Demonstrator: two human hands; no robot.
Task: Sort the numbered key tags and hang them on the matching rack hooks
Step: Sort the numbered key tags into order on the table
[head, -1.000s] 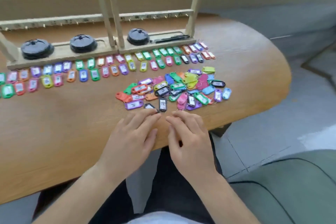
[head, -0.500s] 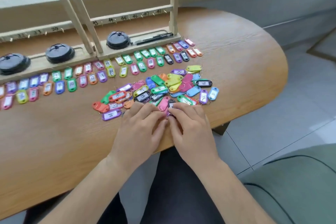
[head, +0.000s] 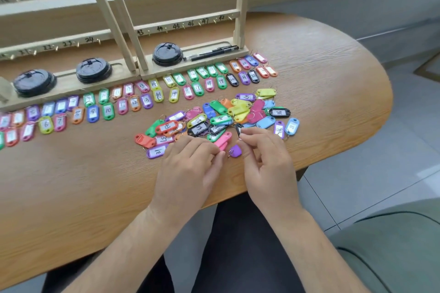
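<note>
The hands, flat before, now curl: the left hand point(head: 190, 164) pinches a pink tag point(head: 222, 141), the right hand point(head: 266, 162) pinches a black tag point(head: 238, 129) by its ring. A purple tag point(head: 235, 151) now shows between them.

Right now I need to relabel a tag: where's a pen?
Head view: a pen lies in the base groove of the rack, just right of the rightmost black lid.
</note>
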